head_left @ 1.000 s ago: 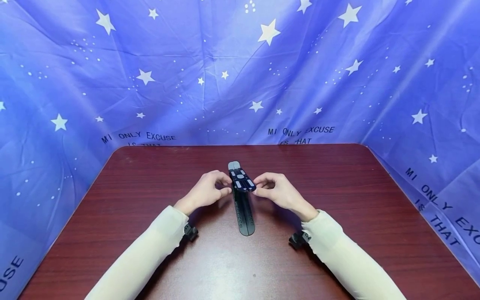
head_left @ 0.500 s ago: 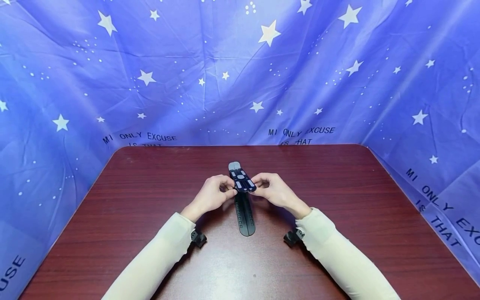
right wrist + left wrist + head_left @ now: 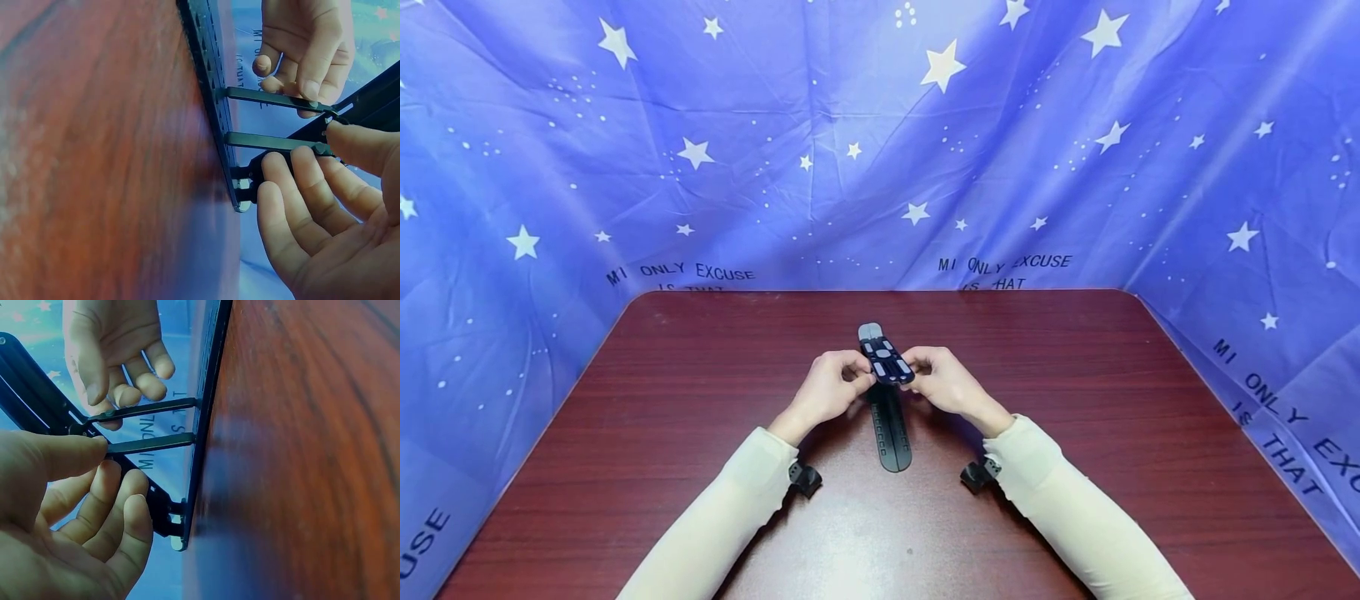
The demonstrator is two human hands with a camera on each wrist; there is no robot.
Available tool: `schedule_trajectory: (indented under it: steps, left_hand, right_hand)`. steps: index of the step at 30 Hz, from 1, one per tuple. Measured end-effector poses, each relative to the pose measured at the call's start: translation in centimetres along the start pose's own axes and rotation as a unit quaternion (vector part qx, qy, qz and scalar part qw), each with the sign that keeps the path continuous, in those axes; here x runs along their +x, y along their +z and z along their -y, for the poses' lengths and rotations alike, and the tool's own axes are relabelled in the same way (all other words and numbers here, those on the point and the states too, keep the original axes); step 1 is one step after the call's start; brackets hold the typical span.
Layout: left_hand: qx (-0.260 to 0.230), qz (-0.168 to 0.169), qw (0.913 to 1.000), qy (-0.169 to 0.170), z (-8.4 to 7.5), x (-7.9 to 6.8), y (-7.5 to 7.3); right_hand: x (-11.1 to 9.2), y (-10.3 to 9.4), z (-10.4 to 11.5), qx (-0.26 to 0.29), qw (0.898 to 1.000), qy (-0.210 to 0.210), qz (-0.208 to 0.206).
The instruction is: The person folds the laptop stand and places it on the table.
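Observation:
A black folding laptop stand (image 3: 891,433) stands mid-table, its long slotted base lying flat. Its upper plate (image 3: 886,363), with pale grey pads, tilts up from the hinge at the far end. Two thin struts (image 3: 153,445) bridge plate and base, their lower ends at the slotted base. My left hand (image 3: 829,385) pinches the stand from the left, thumb at a strut's upper end and fingers curled by the plate. From the right, my right hand (image 3: 949,381) pinches the opposite side, thumb and fingertips at the strut's upper joint in the right wrist view.
The stand rests on a reddish-brown wooden table (image 3: 700,333) with rounded far corners. A blue curtain (image 3: 805,217) with white stars and lettering hangs behind and along both sides. Black wrist cameras (image 3: 806,479) sit at both pale sleeve cuffs.
Both hands have closed in on the stand from either side, the left moving right and the right moving slightly left. The stand has stayed almost in place.

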State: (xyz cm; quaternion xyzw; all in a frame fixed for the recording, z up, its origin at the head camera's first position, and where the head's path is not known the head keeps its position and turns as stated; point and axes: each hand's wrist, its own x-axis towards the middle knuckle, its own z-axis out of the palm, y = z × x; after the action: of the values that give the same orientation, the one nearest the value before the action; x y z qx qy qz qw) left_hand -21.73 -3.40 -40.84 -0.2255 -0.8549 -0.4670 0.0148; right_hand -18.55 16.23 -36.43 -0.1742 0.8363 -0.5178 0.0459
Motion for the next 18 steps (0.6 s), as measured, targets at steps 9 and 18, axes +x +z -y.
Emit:
schedule_trajectory:
  steps: [9,18]
  left_hand:
    - [-0.005,-0.004,0.9998,-0.018,-0.1,0.0,0.1]
    - [-0.009,-0.012,0.9997,-0.018,-0.4,0.0,0.1]
  right_hand:
    - [0.7,0.4,-1.4,0.009,1.000,0.005,-0.006]
    - [1.6,0.7,-3.7,-0.017,1.000,0.009,-0.021]
